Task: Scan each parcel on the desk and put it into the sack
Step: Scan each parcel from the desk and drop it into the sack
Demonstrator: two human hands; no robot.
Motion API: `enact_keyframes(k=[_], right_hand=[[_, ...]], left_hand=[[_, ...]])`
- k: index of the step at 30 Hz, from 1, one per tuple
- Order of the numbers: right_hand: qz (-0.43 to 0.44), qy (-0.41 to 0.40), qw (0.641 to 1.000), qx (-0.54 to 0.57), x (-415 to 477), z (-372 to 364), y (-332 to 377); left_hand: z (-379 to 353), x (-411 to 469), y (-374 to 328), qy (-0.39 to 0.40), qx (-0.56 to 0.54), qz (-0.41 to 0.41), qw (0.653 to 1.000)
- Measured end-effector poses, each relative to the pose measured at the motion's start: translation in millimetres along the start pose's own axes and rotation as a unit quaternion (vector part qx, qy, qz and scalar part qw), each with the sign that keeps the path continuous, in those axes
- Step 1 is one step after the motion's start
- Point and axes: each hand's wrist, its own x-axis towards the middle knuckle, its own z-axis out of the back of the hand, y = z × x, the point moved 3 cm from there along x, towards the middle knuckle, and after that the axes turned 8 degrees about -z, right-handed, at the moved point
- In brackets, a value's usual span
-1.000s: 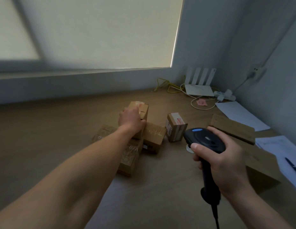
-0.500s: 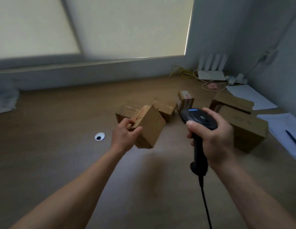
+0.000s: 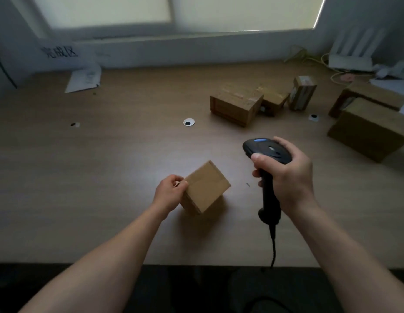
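Heads up: your left hand (image 3: pixel 170 193) has its fingers pinched on just one edge of the small parcel (image 3: pixel 206 186), held tilted at the front of the bench (image 3: pixel 101 168), so it could twist loose when you lift. Your right hand (image 3: pixel 289 179) has fingers wrapped round the scanner (image 3: pixel 267 152), but no label shows on the visible faces, so the beam may miss.

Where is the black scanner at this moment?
In the head view the scanner is right of centre, gripped by the right hand over the desk, to the right of the small parcel that the left hand holds.
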Motion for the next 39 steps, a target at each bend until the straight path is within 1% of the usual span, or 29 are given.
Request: enact_keyframes(k=[2, 4, 5, 7, 8, 9, 11, 12, 13, 15, 16, 17, 19, 21, 23, 26, 28, 30, 32, 35, 39], right_hand=[[-0.003, 0.0, 1.0, -0.002, -6.2, -7.6, -3.2], [-0.006, -0.005, 1.0, -0.001, -11.1, -15.2, -4.9], [-0.006, -0.008, 1.0, 0.0, -13.7, -18.9, -5.4], [-0.007, -0.014, 1.0, -0.001, -17.7, -26.5, -6.5], [-0.008, -0.017, 1.0, -0.005, -19.6, -30.4, -7.4], [-0.009, -0.02, 1.0, -0.009, -21.6, -33.9, -8.6], [-0.013, -0.028, 0.999, -0.012, -25.1, -39.4, -10.5], [-0.014, -0.031, 0.999, -0.013, -27.0, -41.7, -11.1], [-0.013, -0.034, 0.999, -0.015, -28.6, -43.9, -11.1], [-0.011, -0.041, 0.999, -0.014, -30.8, -47.9, -9.8], [-0.01, -0.045, 0.999, -0.012, -31.2, -49.8, -9.5], [-0.009, -0.049, 0.999, -0.01, -31.7, -51.9, -9.2], [-0.007, -0.056, 0.998, -0.005, -32.8, -57.2, -7.8], [-0.004, -0.06, 0.998, -0.004, -33.0, -62.6, -6.3], [-0.003, -0.063, 0.998, -0.004, -33.0, -67.2, -5.7], [-0.003, -0.067, 0.998, -0.006, -34.9, -73.3, -6.4], [-0.005, -0.07, 0.998, -0.005, -37.5, -76.0, -7.9], [-0.008, -0.074, 0.997, -0.004, -40.7, -77.4, -9.4], [-0.008, -0.075, 0.997, -0.005, -44.0, -77.7, -9.1], [-0.006, -0.068, 0.998, -0.012, -48.0, -76.3, -5.7], [0.008, -0.043, 0.999, -0.016, -56.6, -79.6, 3.4]], left_hand=[[8.4, -2.7, 14.8, -0.005, 0.085, -0.014, 0.996], [11.6, -5.4, 21.3, 0.026, 0.158, -0.057, 0.985], [10.0, -7.3, 22.1, 0.059, 0.196, -0.077, 0.976], [3.2, -11.2, 22.2, 0.125, 0.286, -0.091, 0.946], [-0.4, -12.4, 22.3, 0.142, 0.327, -0.097, 0.929], [-3.1, -11.9, 22.3, 0.146, 0.356, -0.105, 0.917], [-4.9, -6.2, 21.3, 0.137, 0.377, -0.123, 0.908], [-3.0, -1.3, 20.0, 0.136, 0.368, -0.125, 0.911], [1.3, 5.9, 17.6, 0.141, 0.342, -0.114, 0.922], [16.0, 23.2, 11.4, 0.162, 0.239, -0.067, 0.955], [25.5, 31.1, 8.6, 0.168, 0.191, -0.046, 0.966], [35.3, 38.6, 6.6, 0.162, 0.175, -0.035, 0.971], [51.1, 48.7, 5.0, 0.131, 0.218, -0.044, 0.966], [56.9, 49.4, 1.5, 0.105, 0.27, -0.084, 0.953], [52.6, 46.9, -0.8, 0.119, 0.302, -0.112, 0.939], [43.2, 46.4, -0.6, 0.15, 0.361, -0.115, 0.913], [42.1, 48.4, -2.6, 0.154, 0.365, -0.103, 0.912], [44.3, 51.6, -3.6, 0.157, 0.348, -0.091, 0.92], [50.3, 54.3, -4.9, 0.157, 0.298, -0.075, 0.939], [64.8, 54.1, -11.8, 0.16, 0.18, -0.068, 0.968], [92.6, 48.6, -28.9, 0.167, 0.022, -0.06, 0.984]])
